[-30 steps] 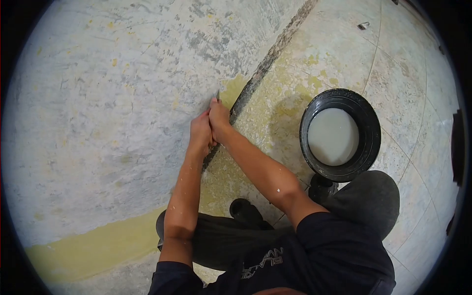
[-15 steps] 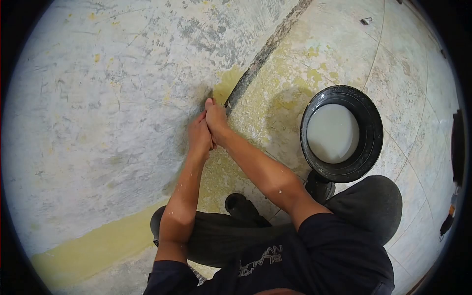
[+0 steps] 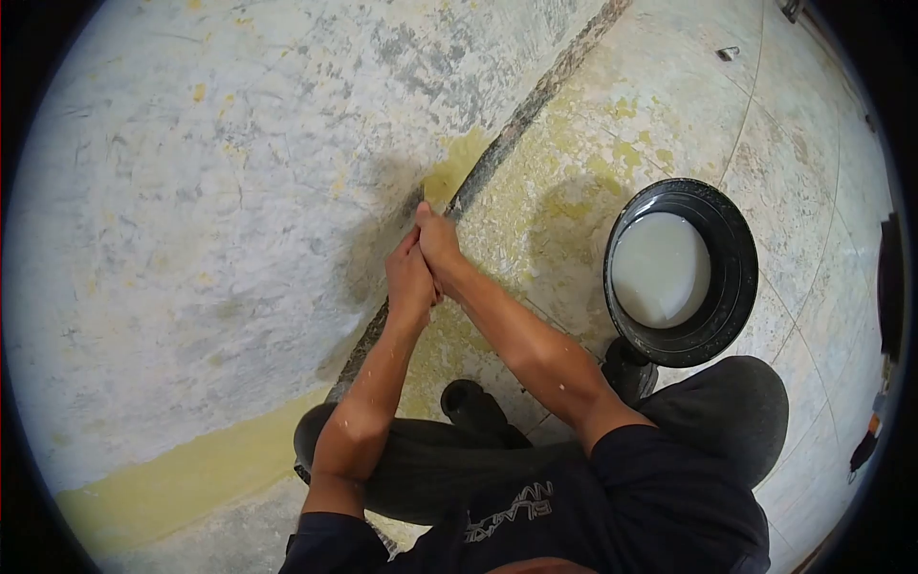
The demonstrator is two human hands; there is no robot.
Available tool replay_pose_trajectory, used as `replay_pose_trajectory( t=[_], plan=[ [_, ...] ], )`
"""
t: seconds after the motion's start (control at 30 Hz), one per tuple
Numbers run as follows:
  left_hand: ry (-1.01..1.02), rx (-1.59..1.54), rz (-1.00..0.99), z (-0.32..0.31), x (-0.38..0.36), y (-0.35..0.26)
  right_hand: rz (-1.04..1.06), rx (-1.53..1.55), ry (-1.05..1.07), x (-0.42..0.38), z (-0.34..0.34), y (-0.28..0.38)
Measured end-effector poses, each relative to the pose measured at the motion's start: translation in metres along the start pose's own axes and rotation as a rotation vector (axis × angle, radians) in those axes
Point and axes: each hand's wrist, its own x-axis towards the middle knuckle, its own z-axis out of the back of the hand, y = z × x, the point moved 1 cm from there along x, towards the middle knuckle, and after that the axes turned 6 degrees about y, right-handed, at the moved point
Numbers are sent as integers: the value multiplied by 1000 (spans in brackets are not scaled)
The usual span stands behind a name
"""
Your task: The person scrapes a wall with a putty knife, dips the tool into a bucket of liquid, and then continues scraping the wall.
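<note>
Both hands are clasped together close to the wall [image 3: 220, 287], just above its dark bottom edge. My left hand [image 3: 410, 277] is closed, its fingers pressed against the other hand. My right hand [image 3: 438, 239] is closed too, with the thumb pointing up toward a yellow patch [image 3: 454, 167] on the wall. Whatever the two hands grip is hidden behind the fingers. To the right stands a black bucket [image 3: 732, 297], holding a whitish liquid [image 3: 660, 270].
The tiled floor [image 3: 574, 124] is spattered with yellow and white flakes. A small metal piece [image 3: 728, 54] lies at the upper right. An orange-and-black tool [image 3: 866, 445] is at the far right edge. My bent knees flank the arms.
In the view, both clasped hands have shifted slightly right and down relative to before. The bucket and wall marks have shifted similarly, as the camera view moved.
</note>
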Motion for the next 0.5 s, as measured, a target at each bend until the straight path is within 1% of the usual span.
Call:
replay_pose_trajectory(
  t=[0.03, 0.1, 0.17, 0.2, 0.27, 0.3, 0.37, 0.4, 0.47, 0.5],
  plan=[
    [-15, 9, -7, 1, -6, -8, 40, -44, 11, 9, -5, -6],
    [-41, 14, 12, 4, -9, -11, 53, -92, 19, 13, -5, -16],
    [44, 77, -6, 8, 1, -13, 32, -87, -52, -8, -9, 14],
    [38, 70, -2, 10, -1, -7, 25, -94, -48, -8, -8, 6],
    [29, 52, -3, 7, 4, -6, 35, 30, 29, 8, -5, -4],
    [30, 52, -24, 5, 6, -12, 53, 30, 38, 14, -7, 0],
    [12, 77, 34, 4, 0, -15, 136, -20, -39, 13, -7, -4],
    [3, 79, 51, 7, -3, -12, 117, -19, -39, 8, -7, -8],
    [47, 60, -3, 6, 2, -13, 34, -94, -23, 11, -2, -1],
    [39, 59, -3, 5, -3, -9, 30, -96, -16, 11, 2, -7]
  ],
)
